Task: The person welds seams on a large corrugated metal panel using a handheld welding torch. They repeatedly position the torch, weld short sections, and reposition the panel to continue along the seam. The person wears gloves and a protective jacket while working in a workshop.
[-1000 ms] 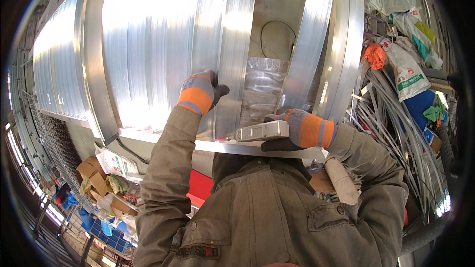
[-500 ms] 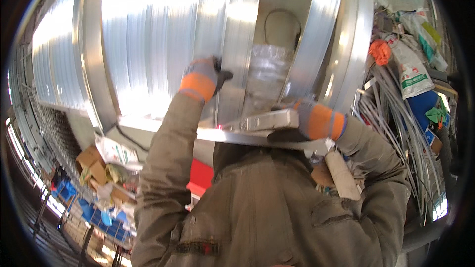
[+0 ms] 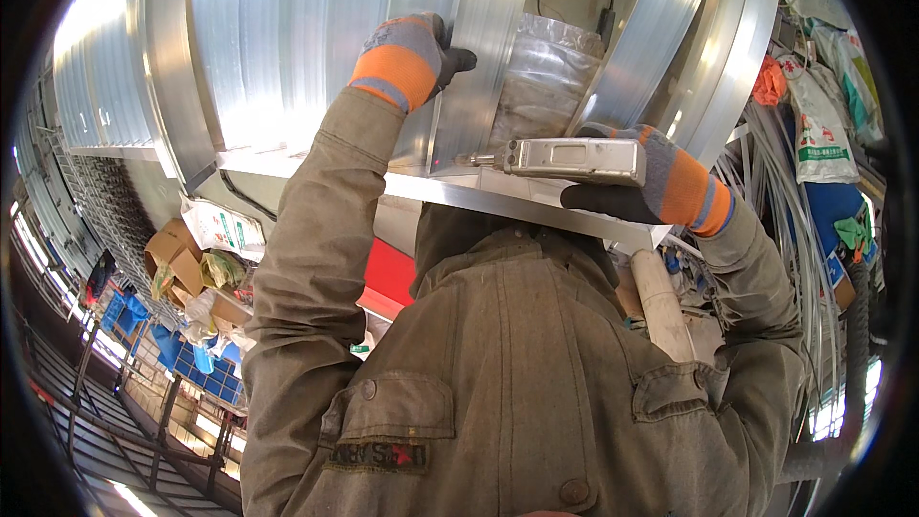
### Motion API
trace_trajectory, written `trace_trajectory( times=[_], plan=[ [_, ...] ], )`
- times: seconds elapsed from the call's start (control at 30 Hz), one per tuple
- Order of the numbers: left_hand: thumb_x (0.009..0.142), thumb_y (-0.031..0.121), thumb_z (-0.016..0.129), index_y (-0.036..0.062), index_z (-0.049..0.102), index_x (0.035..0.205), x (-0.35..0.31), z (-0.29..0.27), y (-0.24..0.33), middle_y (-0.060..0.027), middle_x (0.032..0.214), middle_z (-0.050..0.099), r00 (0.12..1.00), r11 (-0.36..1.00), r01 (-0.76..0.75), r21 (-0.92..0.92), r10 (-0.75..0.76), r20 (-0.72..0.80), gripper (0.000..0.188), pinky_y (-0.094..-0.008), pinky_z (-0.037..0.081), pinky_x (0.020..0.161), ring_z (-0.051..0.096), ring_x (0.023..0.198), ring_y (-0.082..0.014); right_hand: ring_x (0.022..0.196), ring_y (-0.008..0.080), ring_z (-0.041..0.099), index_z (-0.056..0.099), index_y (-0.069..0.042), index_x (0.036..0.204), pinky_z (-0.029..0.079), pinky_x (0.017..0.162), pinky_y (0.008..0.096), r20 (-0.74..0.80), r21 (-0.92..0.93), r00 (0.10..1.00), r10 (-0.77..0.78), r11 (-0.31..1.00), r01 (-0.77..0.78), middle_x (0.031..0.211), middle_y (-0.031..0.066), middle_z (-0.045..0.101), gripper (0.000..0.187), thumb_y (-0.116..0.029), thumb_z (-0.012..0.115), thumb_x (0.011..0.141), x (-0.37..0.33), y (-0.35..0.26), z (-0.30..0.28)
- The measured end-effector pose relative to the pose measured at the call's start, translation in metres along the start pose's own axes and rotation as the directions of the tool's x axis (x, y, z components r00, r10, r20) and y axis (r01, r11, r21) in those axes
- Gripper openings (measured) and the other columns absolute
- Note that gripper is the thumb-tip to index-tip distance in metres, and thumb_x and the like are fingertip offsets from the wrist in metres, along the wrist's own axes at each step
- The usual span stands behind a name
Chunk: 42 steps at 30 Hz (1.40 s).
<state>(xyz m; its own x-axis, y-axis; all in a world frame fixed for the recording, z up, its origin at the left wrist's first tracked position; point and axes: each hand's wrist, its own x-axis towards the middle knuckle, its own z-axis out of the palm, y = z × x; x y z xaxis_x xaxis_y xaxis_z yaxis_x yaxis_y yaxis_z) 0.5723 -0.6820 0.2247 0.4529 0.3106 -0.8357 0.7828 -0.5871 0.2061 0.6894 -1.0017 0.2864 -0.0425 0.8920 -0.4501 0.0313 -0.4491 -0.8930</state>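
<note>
The person's right hand (image 3: 661, 172) was closed around a boxy silver tool (image 3: 574, 160), whose nozzle (image 3: 483, 161) pointed left near the lower end of a pale metal strip (image 3: 490, 19). The left hand (image 3: 407, 57) lay over that strip's left edge, fingers bent, thumb spread; I couldn't tell whether it gripped anything. To my eye the tool was rigid and fairly heavy, best held around its body, clear of the slim nozzle. The strip looked stiff, slick and light, safest taken by its long sides. A flat metal bar (image 3: 517, 209) ran close on the wearer's side, perhaps sharp-edged. Rightward, clear plastic wrap (image 3: 548, 67) partly filled the gap before 1 more strip (image 3: 646, 38), leaving modest room.
</note>
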Motion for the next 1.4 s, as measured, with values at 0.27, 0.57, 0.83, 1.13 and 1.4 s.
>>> trace_trajectory(
  times=[0.27,0.57,0.83,1.13,1.4],
  plan=[
    [0.099,0.049,0.087,0.0068,0.079,0.102,-0.001,0.001,0.0,-0.008,0.079,0.076,0.999,1.0,-0.022,0.022,0.023,-0.028,0.043,-0.0477,0.061,0.074,0.075,0.074,-0.0274,0.092,0.0289,0.082,0.076,0.0,0.136,0.065,0.087,0.0374,0.027,-0.107,1.0,-0.012,0.994,0.015,0.11,0.0165,0.086,0.057,-0.048,0.083,0.105,0.004,0.016,0.009],
    [0.098,0.052,0.089,0.008,0.075,0.1,0.002,0.009,-0.007,-0.0068,0.078,0.075,0.992,0.996,-0.084,0.043,0.087,-0.086,0.046,-0.0478,0.061,0.073,0.074,0.075,-0.0259,0.091,0.0258,0.081,0.08,-0.004,0.131,0.064,0.086,0.0351,0.027,-0.018,0.999,0.023,1.0,-0.022,0.106,0.0137,0.086,0.049,-0.044,0.088,0.103,0.007,0.028,0.017],
    [0.098,0.051,0.088,0.0083,0.075,0.1,-0.001,0.007,-0.007,-0.0068,0.078,0.075,0.994,0.994,-0.077,0.073,0.083,-0.074,0.045,-0.0472,0.061,0.076,0.075,0.076,-0.0264,0.093,0.0264,0.082,0.081,-0.008,0.132,0.066,0.087,0.0375,-0.002,-0.065,0.999,0.041,0.997,-0.041,0.107,0.0126,0.086,0.057,-0.056,0.088,0.101,0.015,0.007,0.018],
    [0.098,0.053,0.088,0.0061,0.079,0.111,-0.001,0.006,-0.006,-0.0095,0.087,0.08,0.995,0.995,-0.069,0.077,0.075,-0.072,0.049,-0.0473,0.065,0.084,0.079,0.086,-0.0287,0.09,0.0293,0.081,0.08,-0.007,0.124,0.065,0.084,0.0401,0.018,-0.153,1.0,-0.004,0.988,0.007,0.103,0.0147,0.084,0.056,-0.058,0.084,0.102,0.019,0.0,0.018],
    [0.098,0.055,0.087,0.006,0.079,0.113,-0.001,0.007,-0.007,-0.012,0.095,0.082,0.993,0.993,-0.074,0.09,0.082,-0.085,0.052,-0.0499,0.065,0.087,0.08,0.094,-0.0324,0.089,0.0295,0.079,0.079,-0.002,0.123,0.064,0.085,0.0394,0.025,-0.142,1.0,-0.009,0.99,0.012,0.1,0.0145,0.083,0.051,-0.048,0.086,0.103,0.015,0.011,0.017]
  ],
)
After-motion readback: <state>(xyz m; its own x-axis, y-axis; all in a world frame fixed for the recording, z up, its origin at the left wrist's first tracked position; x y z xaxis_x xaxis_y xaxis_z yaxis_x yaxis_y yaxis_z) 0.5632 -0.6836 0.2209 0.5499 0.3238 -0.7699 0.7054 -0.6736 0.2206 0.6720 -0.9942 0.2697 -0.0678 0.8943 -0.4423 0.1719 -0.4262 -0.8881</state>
